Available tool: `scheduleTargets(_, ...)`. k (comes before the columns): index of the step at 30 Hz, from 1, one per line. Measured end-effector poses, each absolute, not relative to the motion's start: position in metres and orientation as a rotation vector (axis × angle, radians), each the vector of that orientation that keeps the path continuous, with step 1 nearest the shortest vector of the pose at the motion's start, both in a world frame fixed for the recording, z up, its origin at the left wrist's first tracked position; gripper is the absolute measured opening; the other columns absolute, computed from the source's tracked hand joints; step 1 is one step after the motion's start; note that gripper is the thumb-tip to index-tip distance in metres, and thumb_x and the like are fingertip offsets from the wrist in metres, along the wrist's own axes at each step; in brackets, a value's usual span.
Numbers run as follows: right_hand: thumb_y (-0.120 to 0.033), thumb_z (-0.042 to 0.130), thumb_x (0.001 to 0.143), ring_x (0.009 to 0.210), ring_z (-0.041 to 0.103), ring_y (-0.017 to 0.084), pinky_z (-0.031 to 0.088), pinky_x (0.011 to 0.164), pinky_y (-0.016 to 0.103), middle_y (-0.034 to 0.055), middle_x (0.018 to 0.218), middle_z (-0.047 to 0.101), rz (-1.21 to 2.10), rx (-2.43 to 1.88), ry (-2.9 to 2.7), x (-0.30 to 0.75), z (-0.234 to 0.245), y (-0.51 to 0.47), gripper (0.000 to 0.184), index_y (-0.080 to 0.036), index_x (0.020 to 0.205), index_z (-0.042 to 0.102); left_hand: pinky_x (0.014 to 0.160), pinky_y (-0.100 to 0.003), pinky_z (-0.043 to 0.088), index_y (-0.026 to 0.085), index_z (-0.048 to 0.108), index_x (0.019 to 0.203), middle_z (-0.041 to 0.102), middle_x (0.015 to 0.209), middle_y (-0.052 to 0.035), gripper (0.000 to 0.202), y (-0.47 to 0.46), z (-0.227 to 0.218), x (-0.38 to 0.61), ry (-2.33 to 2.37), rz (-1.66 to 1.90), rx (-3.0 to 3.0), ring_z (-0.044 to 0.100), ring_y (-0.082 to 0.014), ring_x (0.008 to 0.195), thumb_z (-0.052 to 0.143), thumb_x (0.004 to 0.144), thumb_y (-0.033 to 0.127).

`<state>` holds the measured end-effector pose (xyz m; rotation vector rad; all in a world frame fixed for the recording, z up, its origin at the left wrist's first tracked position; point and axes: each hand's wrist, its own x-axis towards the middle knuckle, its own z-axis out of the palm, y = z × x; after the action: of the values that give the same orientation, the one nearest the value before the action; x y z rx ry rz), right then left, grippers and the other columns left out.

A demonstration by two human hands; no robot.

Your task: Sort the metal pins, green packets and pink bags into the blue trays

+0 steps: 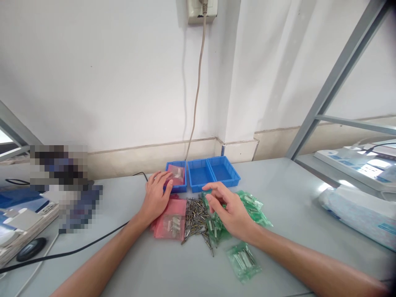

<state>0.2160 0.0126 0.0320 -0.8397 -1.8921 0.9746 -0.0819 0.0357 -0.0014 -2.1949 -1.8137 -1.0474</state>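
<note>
My left hand (pixel 157 194) lies with its fingers spread at the left blue bin (pixel 178 189), holding nothing that shows. A pink plastic bag (pixel 176 175) with small metal parts sits inside that bin. Below the hand, more pink bags (pixel 169 226) lie stacked on the table. My right hand (pixel 227 208) hovers over green plastic bags (pixel 252 206), thumb and index finger apart with nothing visible between them. Between the hands is a heap of loose metal fasteners (pixel 196 216). Nearer me lies a single green bag (pixel 243 260) with metal pieces inside.
Two more blue bins (pixel 201 187) stand against the left one near the wall. A black cable (pixel 93 241) crosses the table at left, by a black mouse (pixel 31 249). At right are a soft tissue pack (pixel 355 210) and a metal frame post (pixel 328 90).
</note>
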Motion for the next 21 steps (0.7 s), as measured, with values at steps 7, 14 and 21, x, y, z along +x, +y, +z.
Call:
scheduleTargets(7,-0.043,0.049,0.113,0.068,0.061,0.018,0.048,0.067,0.031,-0.0045,0.072,0.056,0.961,-0.848,-1.897,0.2157,0.0325,0.0127,0.027,-0.025,0.129,0.061,0.125,-0.062,0.033,0.024,0.065,0.144,0.063,0.152,-0.0084,0.042,0.0354,-0.0016,-0.0815,-1.836,-0.986,-2.218,0.041,-0.0342,0.15,0.041,0.115,0.043)
scheduleTargets(14,-0.044,0.049,0.113,0.068,0.061,0.018,0.048,0.066,0.031,-0.0044,0.072,0.056,0.968,-0.848,-1.9,0.2152,0.0319,0.0127,0.027,-0.026,0.129,0.061,0.126,-0.06,0.035,0.025,0.071,0.134,0.059,0.154,-0.0091,0.041,0.0337,0.0021,-0.0791,-1.779,-0.972,-2.25,0.043,-0.0327,0.149,0.04,0.115,0.043)
scheduleTargets(21,-0.044,0.049,0.113,0.065,0.058,0.017,0.043,0.062,0.03,-0.0042,0.071,0.057,0.935,-0.884,-1.94,0.2143,0.0346,0.0121,0.027,-0.025,0.12,0.067,0.124,-0.06,0.037,0.024,0.074,0.12,0.055,0.158,-0.0092,0.037,0.03,0.0079,-0.075,-1.682,-0.936,-2.249,0.046,-0.033,0.146,0.041,0.114,0.04)
